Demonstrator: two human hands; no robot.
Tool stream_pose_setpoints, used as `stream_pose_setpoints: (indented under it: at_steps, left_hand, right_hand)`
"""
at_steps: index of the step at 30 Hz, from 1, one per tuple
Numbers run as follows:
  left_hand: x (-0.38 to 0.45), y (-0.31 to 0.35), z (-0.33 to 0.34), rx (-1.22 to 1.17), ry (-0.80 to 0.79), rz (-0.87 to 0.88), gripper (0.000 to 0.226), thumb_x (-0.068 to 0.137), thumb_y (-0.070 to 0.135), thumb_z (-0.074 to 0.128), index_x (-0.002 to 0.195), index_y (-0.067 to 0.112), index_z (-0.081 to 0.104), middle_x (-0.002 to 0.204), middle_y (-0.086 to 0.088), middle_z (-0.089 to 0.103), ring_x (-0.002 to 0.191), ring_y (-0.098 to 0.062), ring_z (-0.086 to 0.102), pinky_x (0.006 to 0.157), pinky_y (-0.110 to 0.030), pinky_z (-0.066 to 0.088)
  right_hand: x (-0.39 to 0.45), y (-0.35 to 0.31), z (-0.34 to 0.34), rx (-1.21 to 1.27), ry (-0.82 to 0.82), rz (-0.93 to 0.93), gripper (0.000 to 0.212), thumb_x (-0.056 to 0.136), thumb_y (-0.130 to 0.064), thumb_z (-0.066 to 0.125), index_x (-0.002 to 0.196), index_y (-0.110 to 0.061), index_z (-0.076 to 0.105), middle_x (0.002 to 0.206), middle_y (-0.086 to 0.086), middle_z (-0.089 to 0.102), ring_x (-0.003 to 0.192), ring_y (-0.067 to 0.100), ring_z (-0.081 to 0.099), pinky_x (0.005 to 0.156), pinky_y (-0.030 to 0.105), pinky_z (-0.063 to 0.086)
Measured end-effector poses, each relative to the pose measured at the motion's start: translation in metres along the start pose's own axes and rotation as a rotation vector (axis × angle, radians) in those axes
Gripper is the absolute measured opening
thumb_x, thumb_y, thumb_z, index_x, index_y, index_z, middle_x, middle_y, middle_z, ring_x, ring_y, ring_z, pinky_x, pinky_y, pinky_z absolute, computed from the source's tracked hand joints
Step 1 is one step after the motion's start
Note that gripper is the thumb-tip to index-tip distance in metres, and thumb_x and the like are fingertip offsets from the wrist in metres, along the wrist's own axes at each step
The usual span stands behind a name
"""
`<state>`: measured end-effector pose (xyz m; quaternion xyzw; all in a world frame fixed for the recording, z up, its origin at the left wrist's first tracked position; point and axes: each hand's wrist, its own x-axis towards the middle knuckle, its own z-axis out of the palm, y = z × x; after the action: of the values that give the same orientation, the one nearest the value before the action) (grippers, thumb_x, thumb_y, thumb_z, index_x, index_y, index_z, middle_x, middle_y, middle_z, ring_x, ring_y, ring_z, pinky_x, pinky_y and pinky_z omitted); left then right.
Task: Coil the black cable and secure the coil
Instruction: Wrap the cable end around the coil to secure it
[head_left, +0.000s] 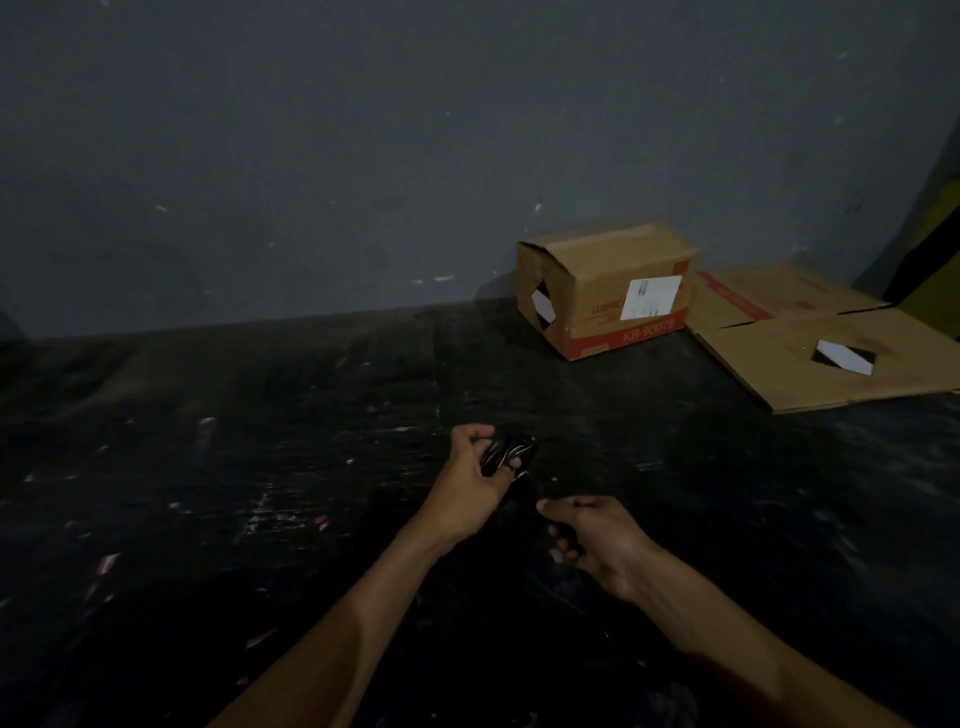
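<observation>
1. My left hand (470, 486) has its fingers (511, 464) curled round a small bundle of thin, glossy black cable (506, 453), held up above the dark, scuffed floor (260, 467). So the coil sits right in that grip, not lying on anything.

2. My right hand (597, 540) is just beside and a bit nearer to me, fingers curled in tight. I think there's a dark bit pinched in there, probably the loose tail of the cable, but it's way too dim to be sure.

3. Progress-wise, I'd say the coiling is mostly done: several loops are stacked together and nothing long trails across the floor that I can see. What's left looks like wrapping the tail round and fastening it. I can't spot any tie or strap yet.

4. The cable itself looks skinny and shiny, with little highlights on the loops, bunched tight rather than a big open ring.

5. Further out: a brown cardboard box with a red band and a white label (608, 291) against the grey wall (311, 156), and a flattened brown cardboard sheet (810, 343) next to it.
</observation>
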<state>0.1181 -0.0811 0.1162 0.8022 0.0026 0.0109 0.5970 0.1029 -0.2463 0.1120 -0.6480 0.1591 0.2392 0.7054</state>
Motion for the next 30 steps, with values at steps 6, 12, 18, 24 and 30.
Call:
stream_pose_setpoints:
  at_steps: [6,12,18,24,30]
  left_hand:
    - [-0.010,0.009,0.019,0.174,0.018,0.113,0.032,0.087,0.005,0.065,0.105,0.032,0.065,0.114,0.001,0.051,0.102,-0.003,0.055,0.089,-0.003,0.037]
    - [-0.017,0.003,0.035,0.272,0.073,0.141,0.033,0.090,0.011,0.064,0.110,0.036,0.070,0.118,0.003,0.039,0.120,-0.015,0.041,0.106,-0.021,0.032]
    - [-0.019,-0.002,0.032,0.248,0.025,0.124,0.032,0.097,0.017,0.055,0.122,0.034,0.065,0.121,0.000,0.044,0.120,-0.013,0.047,0.108,-0.019,0.034]
    - [-0.019,0.002,0.031,0.134,0.087,0.158,0.039,0.095,0.009,0.057,0.123,0.034,0.064,0.108,0.000,0.064,0.101,-0.007,0.060,0.087,-0.002,0.037]
    - [-0.018,-0.002,0.029,-0.085,0.224,0.005,0.057,0.083,0.008,0.071,0.107,0.056,0.050,0.084,-0.001,0.067,0.084,-0.017,0.067,0.079,-0.028,0.054]
  right_hand:
    - [0.001,0.005,0.010,0.058,0.077,-0.057,0.018,0.086,-0.009,0.065,0.069,-0.012,0.062,0.053,0.003,0.055,0.042,0.011,0.043,0.040,0.022,0.030]
    - [-0.001,0.008,0.013,0.380,-0.055,-0.014,0.017,0.095,-0.012,0.052,0.086,-0.012,0.067,0.068,0.003,0.061,0.058,0.012,0.050,0.051,0.025,0.038]
    - [0.001,0.008,0.006,0.464,-0.091,0.014,0.025,0.096,-0.010,0.048,0.077,-0.015,0.064,0.062,0.001,0.062,0.060,0.013,0.049,0.055,0.026,0.037]
    - [-0.001,0.003,0.006,0.475,-0.120,-0.008,0.021,0.095,-0.007,0.049,0.079,-0.013,0.061,0.070,0.004,0.058,0.061,0.013,0.048,0.057,0.025,0.035]
    - [-0.008,0.005,0.006,0.290,-0.081,-0.047,0.011,0.092,-0.008,0.058,0.083,-0.011,0.064,0.070,0.006,0.065,0.060,0.014,0.055,0.055,0.023,0.040]
